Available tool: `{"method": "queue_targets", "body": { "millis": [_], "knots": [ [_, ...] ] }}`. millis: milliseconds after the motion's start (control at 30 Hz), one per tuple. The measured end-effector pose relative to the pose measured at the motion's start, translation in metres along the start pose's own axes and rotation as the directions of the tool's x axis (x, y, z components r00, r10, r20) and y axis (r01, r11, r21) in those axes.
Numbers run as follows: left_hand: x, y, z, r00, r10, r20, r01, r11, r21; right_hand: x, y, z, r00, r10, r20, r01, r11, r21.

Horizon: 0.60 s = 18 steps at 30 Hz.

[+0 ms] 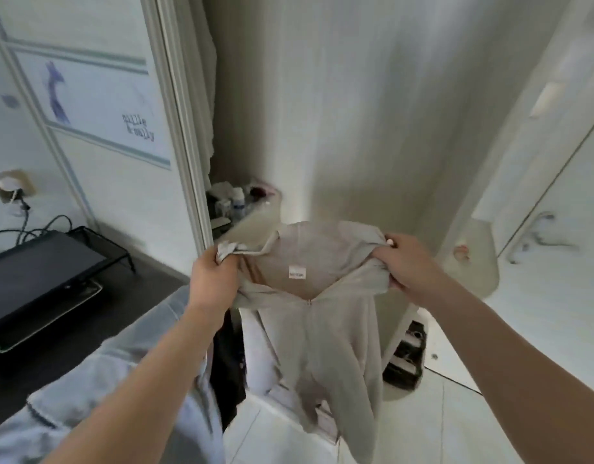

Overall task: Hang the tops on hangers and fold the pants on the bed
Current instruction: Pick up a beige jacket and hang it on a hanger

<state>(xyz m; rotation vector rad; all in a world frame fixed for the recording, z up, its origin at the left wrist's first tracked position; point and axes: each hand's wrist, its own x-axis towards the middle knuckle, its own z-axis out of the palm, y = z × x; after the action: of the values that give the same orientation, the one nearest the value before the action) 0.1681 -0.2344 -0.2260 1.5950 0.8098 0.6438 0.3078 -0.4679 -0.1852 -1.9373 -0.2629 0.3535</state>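
Note:
A beige zip-up top [325, 333] hangs in the air in front of me, its neck spread open so a white label shows inside. My left hand [213, 277] grips the left side of the collar. My right hand [408, 262] grips the right side of the collar and shoulder. The body and sleeves dangle below the hands toward the floor. No hanger can be seen in the blurred frame.
A pale blue garment [121, 370] lies under my left arm on a dark desk [148, 289] with a black monitor [37, 279]. Behind the top are a cream wall, a shelf of small bottles [235, 199], a black stepped object [406, 360] and white floor tiles.

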Motion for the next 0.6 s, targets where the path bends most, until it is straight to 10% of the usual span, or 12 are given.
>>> {"method": "queue_targets", "body": {
  "millis": [333, 600],
  "knots": [
    [0.147, 0.206, -0.008, 0.913, 0.343, 0.219, -0.327, 0.939, -0.104, 0.065, -0.2, -0.019, 0.938, -0.179, -0.298, 0.269, 0.916, 0.297],
    [0.218, 0.368, 0.016, 0.825, 0.507, 0.25, -0.463, 0.86, -0.215, 0.122, -0.353, -0.067, 0.846, -0.273, -0.458, 0.397, 0.896, 0.2]
  ]
}}
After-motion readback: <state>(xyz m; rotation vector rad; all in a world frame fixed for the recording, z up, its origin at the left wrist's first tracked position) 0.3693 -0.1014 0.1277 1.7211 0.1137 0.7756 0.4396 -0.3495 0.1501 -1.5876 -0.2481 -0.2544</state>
